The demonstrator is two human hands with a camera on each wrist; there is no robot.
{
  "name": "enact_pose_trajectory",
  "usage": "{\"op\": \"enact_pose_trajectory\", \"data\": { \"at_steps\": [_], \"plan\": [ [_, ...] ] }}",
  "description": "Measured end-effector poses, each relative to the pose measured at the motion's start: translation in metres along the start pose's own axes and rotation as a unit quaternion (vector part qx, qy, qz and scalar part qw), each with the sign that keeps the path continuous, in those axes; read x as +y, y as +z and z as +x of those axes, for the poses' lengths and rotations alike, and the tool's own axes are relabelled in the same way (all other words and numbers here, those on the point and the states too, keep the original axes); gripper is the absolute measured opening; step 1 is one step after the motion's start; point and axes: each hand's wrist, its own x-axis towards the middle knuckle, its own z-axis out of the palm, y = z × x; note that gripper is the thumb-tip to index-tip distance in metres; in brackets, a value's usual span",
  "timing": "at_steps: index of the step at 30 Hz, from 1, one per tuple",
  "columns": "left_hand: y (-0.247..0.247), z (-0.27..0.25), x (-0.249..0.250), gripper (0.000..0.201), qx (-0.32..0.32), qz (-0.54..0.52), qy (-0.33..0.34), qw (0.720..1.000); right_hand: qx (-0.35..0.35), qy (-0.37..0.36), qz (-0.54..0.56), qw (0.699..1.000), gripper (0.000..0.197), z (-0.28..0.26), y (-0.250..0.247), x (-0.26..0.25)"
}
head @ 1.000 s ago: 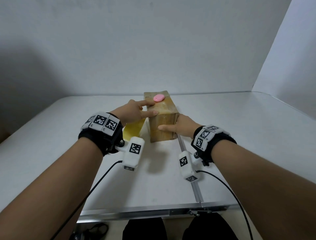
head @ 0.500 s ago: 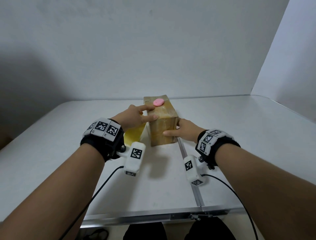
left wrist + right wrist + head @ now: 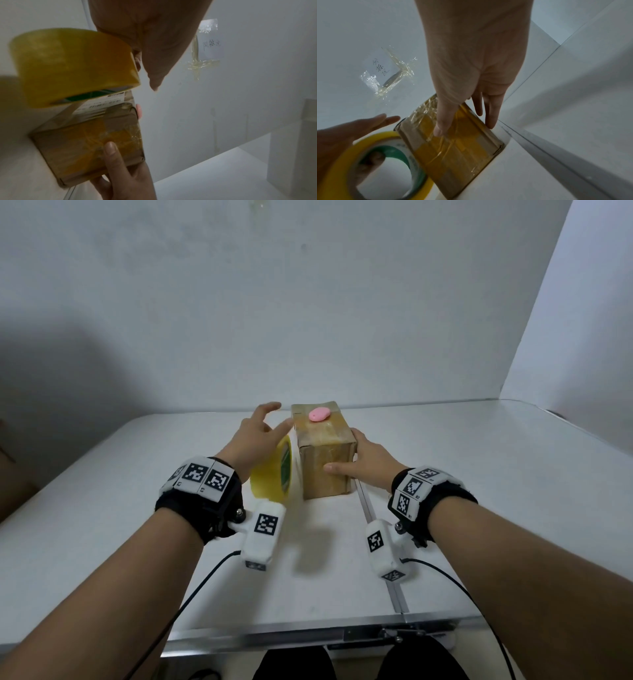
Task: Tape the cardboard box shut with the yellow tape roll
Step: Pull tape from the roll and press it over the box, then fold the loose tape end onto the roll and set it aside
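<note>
The brown cardboard box (image 3: 317, 484) stands on the white table (image 3: 479, 474), with yellowish tape across its faces (image 3: 457, 152). A small pink object (image 3: 319, 414) lies on its top. The yellow tape roll (image 3: 272, 474) with a green core stands on edge against the box's left side. My left hand (image 3: 258, 429) is above the roll with its fingers spread; in the right wrist view its thumb shows inside the roll's core (image 3: 371, 159). My right hand (image 3: 366, 460) braces the box, thumb flat on the near face and straight fingers (image 3: 489, 115) along the right side.
A metal seam (image 3: 376, 525) runs along the table just right of the box. White walls close the back and right. A taped paper note (image 3: 211, 44) hangs on the back wall. The wrist cameras' cables trail over the table's front edge (image 3: 308, 635).
My left hand has lifted off the box top and spread its fingers, and the roll now stands plainly beside the box. The right hand stays on the box's near right corner.
</note>
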Motion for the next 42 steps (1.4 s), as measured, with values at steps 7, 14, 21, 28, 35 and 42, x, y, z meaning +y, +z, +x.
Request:
{"op": "enact_pose_trajectory", "data": {
  "at_steps": [7, 14, 21, 28, 35, 42],
  "plan": [
    [-0.037, -0.022, 0.011, 0.035, -0.061, -0.049, 0.003, 0.997, -0.036, 0.053, -0.014, 0.998, 0.082, 0.006, 0.005, -0.002],
    [-0.035, -0.056, 0.027, 0.043, -0.233, -0.148, 0.038, 0.960, 0.111, 0.044, 0.041, 0.992, 0.044, -0.011, -0.017, -0.002],
    [0.038, -0.054, 0.052, 0.052, -0.242, -0.210, 0.025, 0.947, 0.090, 0.025, 0.127, 0.987, 0.023, -0.047, -0.054, 0.005],
    [0.107, -0.046, 0.068, 0.057, -0.202, -0.292, 0.010, 0.935, 0.105, 0.019, 0.200, 0.974, 0.046, -0.066, -0.083, 0.025],
    [0.134, -0.042, 0.074, 0.056, -0.202, -0.299, -0.001, 0.933, 0.130, 0.005, 0.132, 0.983, 0.009, -0.068, -0.094, 0.051],
    [0.135, -0.039, 0.069, 0.064, -0.213, -0.304, -0.024, 0.928, 0.165, -0.011, 0.049, 0.985, 0.017, -0.066, -0.085, 0.044]
  ]
}}
